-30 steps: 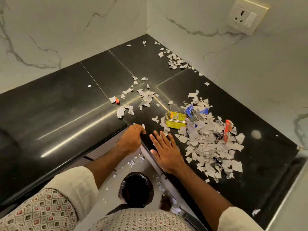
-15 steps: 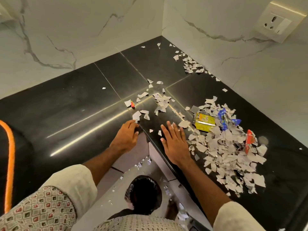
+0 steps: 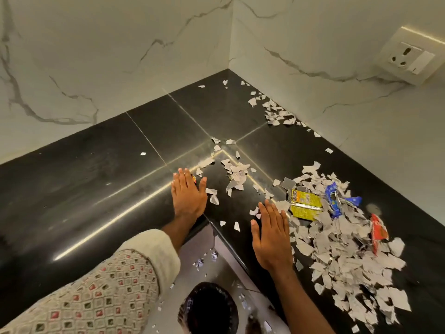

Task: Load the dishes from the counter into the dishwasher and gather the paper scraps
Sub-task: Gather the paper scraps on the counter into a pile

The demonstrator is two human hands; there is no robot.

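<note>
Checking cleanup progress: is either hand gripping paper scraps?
No, the left hand and right hand both lie flat with straight fingers on the black counter.

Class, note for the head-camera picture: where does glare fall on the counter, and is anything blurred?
Head view: long bright glare streaks cross the glossy black counter beside the left hand; head view: the paper scraps and the right hand look sharp, without obvious motion blur.

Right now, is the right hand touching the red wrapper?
Apart. Head view: grey paper scraps lie between the right hand and the red wrapper.
</note>
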